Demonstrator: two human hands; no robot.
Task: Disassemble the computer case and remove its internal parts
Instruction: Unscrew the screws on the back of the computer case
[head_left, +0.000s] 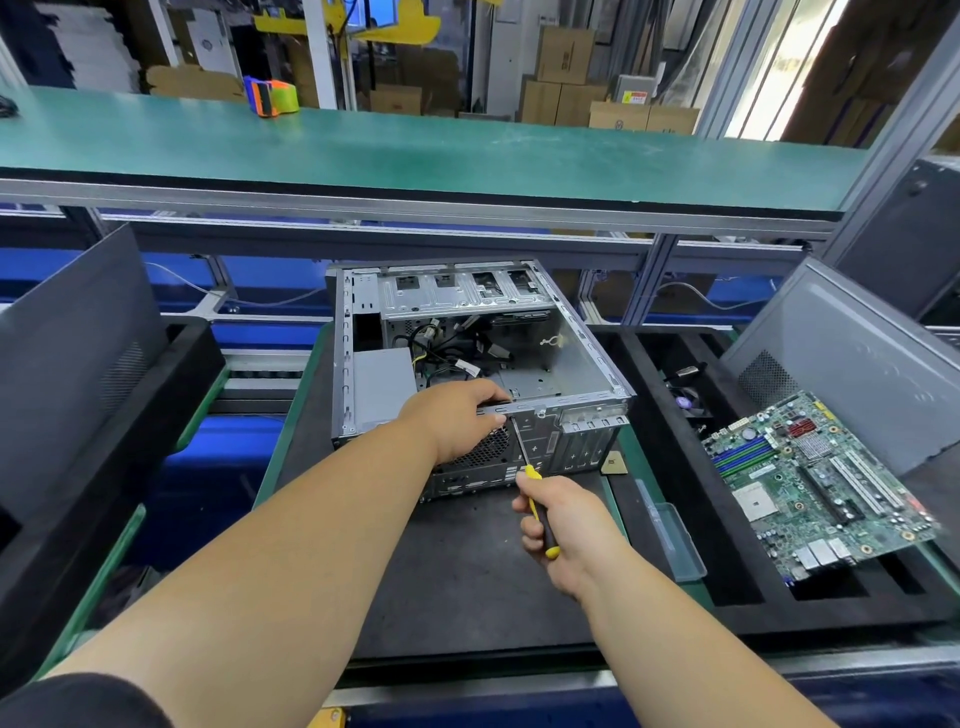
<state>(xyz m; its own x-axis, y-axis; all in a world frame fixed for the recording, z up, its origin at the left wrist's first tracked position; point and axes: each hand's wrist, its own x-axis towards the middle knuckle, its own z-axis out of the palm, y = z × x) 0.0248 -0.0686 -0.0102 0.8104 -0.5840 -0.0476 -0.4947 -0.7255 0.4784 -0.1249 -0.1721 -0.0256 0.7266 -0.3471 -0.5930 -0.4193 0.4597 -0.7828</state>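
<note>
- The computer case (467, 353) lies on its side in the middle of the dark surface (467, 587), with its open side facing up.
- Your left hand (457, 421) grips the near top edge of the case, with the fingers curled over the metal rim.
- Your right hand (563, 530) is wrapped around the yellow and black handle of a screwdriver (530, 488), at 5 o'clock from the case.
- The thin metal shaft of the screwdriver points up toward 11 o'clock, and its tip sits at the back panel of the case, right by your left fingers.
- Inside the case you can see a bunch of black cables (452, 353) and a grey power box (384, 384) at the 9 o'clock side.
- The metal drive cage (462, 291) sits at the far end of the case, at 12 o'clock.
- A green motherboard (815, 483) lies tilted in a black tray (727, 571) at 3 o'clock, well apart from the case.
- A grey side panel (852, 358) leans behind the motherboard.
- A clear plastic box (675, 540) sits between the case and the motherboard.
- Another dark panel (72, 353) stands at 9 o'clock.
- A long green shelf (415, 150) runs across above the case.
</note>
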